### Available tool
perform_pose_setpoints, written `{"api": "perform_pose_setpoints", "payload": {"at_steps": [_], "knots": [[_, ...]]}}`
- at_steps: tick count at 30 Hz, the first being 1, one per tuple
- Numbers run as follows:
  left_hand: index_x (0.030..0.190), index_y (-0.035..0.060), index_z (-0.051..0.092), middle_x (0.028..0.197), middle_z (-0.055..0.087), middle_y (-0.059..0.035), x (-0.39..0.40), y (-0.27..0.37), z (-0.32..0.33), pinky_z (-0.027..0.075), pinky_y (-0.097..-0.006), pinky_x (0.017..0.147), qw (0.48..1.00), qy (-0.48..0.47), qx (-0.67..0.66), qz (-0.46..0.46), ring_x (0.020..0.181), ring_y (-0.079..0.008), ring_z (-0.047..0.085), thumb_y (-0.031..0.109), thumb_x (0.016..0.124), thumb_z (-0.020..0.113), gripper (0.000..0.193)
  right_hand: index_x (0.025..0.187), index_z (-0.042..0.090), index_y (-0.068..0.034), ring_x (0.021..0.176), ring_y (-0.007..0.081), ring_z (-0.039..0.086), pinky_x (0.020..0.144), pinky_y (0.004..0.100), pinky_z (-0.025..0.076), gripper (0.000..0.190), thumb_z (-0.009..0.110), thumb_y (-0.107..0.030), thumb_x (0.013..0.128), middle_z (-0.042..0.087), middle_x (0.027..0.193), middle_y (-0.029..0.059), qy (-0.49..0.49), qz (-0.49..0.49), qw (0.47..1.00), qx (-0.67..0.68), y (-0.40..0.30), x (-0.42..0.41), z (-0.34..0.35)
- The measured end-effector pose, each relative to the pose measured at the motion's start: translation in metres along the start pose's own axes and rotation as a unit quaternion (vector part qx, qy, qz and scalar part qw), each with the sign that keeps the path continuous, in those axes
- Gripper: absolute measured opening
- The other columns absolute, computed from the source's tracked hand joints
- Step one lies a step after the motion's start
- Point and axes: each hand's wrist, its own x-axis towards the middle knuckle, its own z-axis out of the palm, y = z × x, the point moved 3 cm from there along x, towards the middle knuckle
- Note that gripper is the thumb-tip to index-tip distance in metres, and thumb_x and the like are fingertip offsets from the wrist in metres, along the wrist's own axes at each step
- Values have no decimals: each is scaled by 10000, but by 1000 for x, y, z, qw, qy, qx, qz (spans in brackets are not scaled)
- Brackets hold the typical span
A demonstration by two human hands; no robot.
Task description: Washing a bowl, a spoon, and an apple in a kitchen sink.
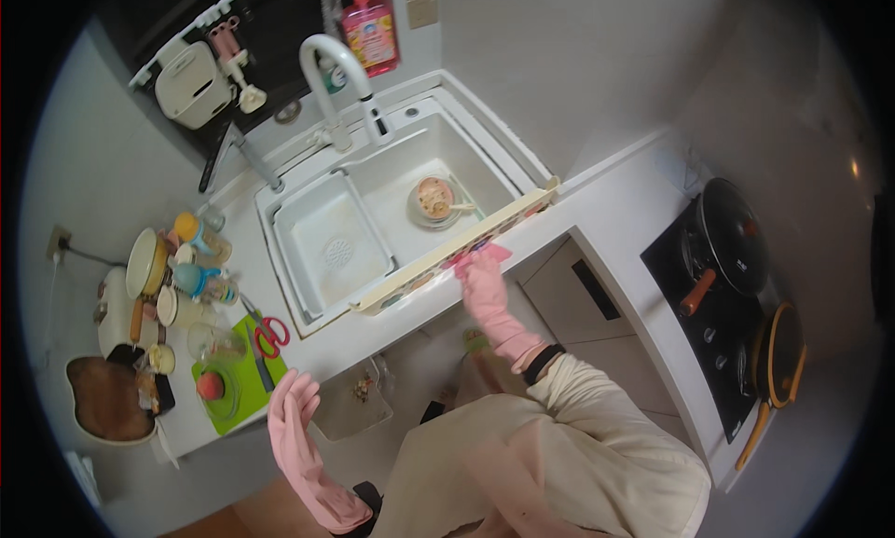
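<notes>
My right hand, in a pink rubber glove, grips a bright pink cloth. It presses the cloth against the front of a cream splash guard with a printed pattern, which stands along the front rim of the white sink. My left hand, gloved the same way, is raised with nothing in it, its fingers extended. Beside it is a green cutting board with a knife, red-handled scissors and a peach-like fruit. A bowl with food residue and a spoon sits in the sink.
A white faucet arches over the sink. Baby bottles and a cream pan crowd the left counter. To the right, a black stove carries a lidded pan and an orange-rimmed pan. Below is a waste bin.
</notes>
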Motion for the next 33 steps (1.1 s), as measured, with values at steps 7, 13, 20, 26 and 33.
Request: {"api": "perform_pose_setpoints", "payload": {"at_steps": [7,13,20,26,33], "knots": [[1264,-39,466,1140,587,-145,-16,-18,-26,462,-274,891,999,28,-34,-16,1028,-193,581,181,976,436,363,986,608,-10,1233,356,430,1065,422,284,245,502,-100,783,527,1250,196,-174,-112,977,53,-135,-38,24],[1261,-37,469,1151,587,-147,-41,-26,-55,464,-277,897,996,81,-41,-22,1040,-193,580,184,975,438,363,958,608,12,1097,331,507,936,399,398,238,492,-77,770,574,1105,182,-152,-332,890,275,-234,-74,55],[1253,-23,481,1122,598,-123,-77,-49,-100,454,-272,890,981,182,-65,-25,1000,-173,585,240,978,440,383,1013,586,16,920,198,598,836,283,467,211,462,-143,950,628,954,94,-542,-14,454,707,-276,-78,14],[1249,-27,484,1114,602,-125,-100,-69,-116,461,-270,879,968,228,-103,-23,989,-173,590,237,976,440,382,1066,580,20,817,152,607,774,288,488,217,480,-135,951,628,872,69,-619,7,518,591,-267,-102,37],[1244,-27,486,1105,607,-124,-113,-88,-132,468,-270,873,952,276,-130,-29,985,-171,596,246,979,433,385,997,613,53,734,135,586,717,275,489,207,444,2,889,657,884,80,-388,-95,691,602,-262,-56,-19]]}}
